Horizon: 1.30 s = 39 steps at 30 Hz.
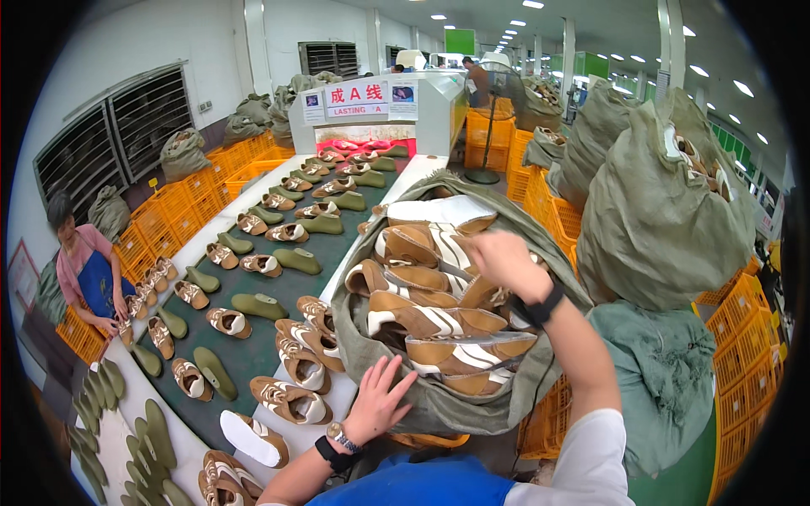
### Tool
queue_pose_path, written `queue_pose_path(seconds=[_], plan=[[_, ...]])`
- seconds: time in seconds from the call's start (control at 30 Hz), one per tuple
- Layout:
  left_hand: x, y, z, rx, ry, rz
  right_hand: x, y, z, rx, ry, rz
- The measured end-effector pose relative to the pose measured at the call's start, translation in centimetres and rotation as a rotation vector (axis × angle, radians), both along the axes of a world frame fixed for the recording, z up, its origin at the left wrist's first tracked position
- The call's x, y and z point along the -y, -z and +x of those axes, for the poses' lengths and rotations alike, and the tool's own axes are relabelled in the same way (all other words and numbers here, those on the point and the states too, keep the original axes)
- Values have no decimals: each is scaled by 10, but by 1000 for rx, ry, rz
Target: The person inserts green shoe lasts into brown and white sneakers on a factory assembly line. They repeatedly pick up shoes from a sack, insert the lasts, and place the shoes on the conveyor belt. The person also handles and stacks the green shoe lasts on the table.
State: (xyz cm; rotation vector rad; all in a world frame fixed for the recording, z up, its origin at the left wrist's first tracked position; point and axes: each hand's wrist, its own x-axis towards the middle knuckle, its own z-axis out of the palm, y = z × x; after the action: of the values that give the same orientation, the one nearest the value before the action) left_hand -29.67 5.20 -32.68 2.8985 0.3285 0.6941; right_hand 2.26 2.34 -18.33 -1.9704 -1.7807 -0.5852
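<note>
A grey-green woven sack [350, 291] stands wide open in front of me, heaped with brown shoe uppers that have white stripes. My right hand [506, 263] reaches into its far part, fingers closed on the end of a striped shoe upper [447, 243]. Flatter uppers, such as a shoe upper [472, 352] at the near side, lie stacked beneath. My left hand [381, 401] holds nothing; its fingers are spread by the sack's near left edge. Beside it, brown-and-white shoes [291, 400] stand on the white ledge. One shoe [254, 438] lies tipped, showing its white underside.
A dark green conveyor [245, 341] carries shoes and olive shoe lasts [259, 305] toward a grey machine [439, 105]. Across it, a person [89, 270] in a blue apron touches shoes. Full sacks [666, 202] and orange crates [742, 363] crowd the right. A fan [489, 110] stands behind.
</note>
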Motion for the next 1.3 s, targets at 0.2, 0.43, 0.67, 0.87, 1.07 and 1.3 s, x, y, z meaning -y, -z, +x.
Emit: queue_pose_path(seconds=[0.2,0.43,0.67,0.87,1.07,1.3], plan=[[23,-13,-25,3,-44,-48,-175,-9,-2,-70,127,-346],[39,-20,-64,127,-167,-98,-240,31,-6,-181,483,-475],[33,-26,-82,159,-126,-94,-204,2,-4,13,165,-264],[-12,-77,-97,498,-115,-1064,-98,-64,-101,-123,-501,485],[-21,-114,-143,700,392,-1781,-5,17,-271,-55,-901,568],[-56,-92,-274,270,-492,-671,-6,70,-336,-363,-806,66]])
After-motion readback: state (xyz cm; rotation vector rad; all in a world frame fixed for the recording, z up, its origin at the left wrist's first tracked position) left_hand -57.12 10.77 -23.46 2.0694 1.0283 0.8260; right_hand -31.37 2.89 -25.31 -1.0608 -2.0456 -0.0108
